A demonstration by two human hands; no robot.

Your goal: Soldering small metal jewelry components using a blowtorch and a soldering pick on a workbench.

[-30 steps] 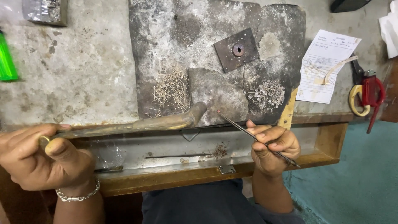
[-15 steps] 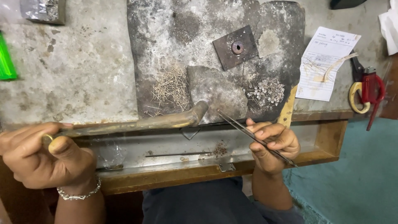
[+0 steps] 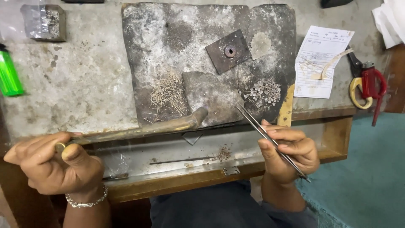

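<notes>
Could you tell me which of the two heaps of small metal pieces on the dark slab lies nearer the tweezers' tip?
The right-hand heap of tiny clustered bits, just beyond the tweezers held in the right hand. The other heap, thin straight wires, lies further left.

Stained grey workbench point(image 3: 76, 84) seen from above; scorched slab point(image 3: 168, 38), green lighter point(image 3: 8, 76), paper slip point(image 3: 320, 63), red-handled cutters point(image 3: 371, 84), metal block point(image 3: 44, 22) laid on it.
</notes>
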